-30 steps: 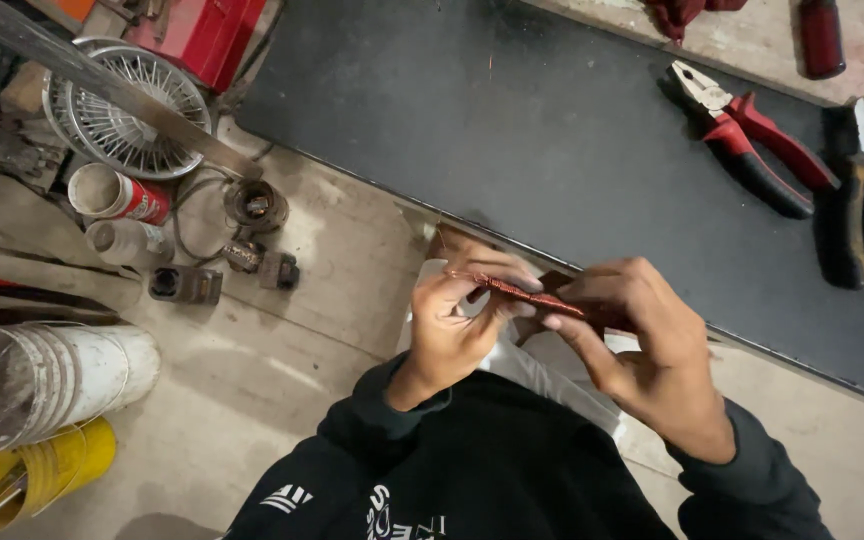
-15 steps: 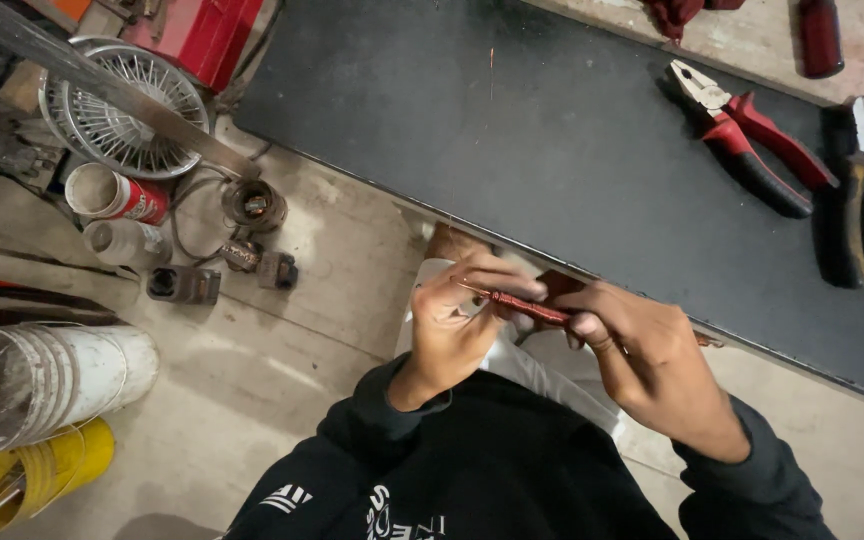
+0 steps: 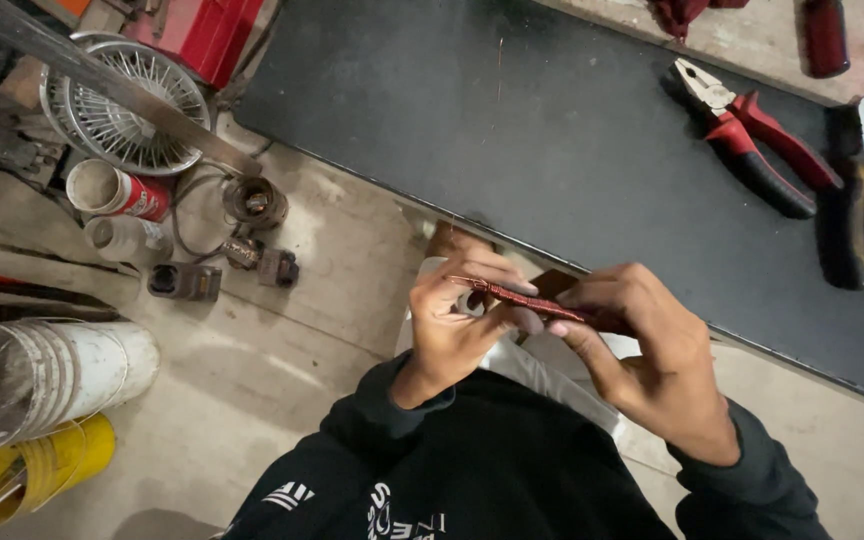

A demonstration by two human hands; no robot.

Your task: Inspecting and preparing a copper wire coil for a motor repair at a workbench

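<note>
On the concrete floor to the left, a small round can [image 3: 112, 188] lies on its side, its open pale mouth facing up-left and a red label wrapped around its body. Just below it, a small pale jar or bottle [image 3: 127, 237] also lies tipped over; whether it carries a label cannot be told. The black sweatshirt [image 3: 472, 470] bears white printed markings on its front, near the bottom edge. No screens or signs are about.
</note>
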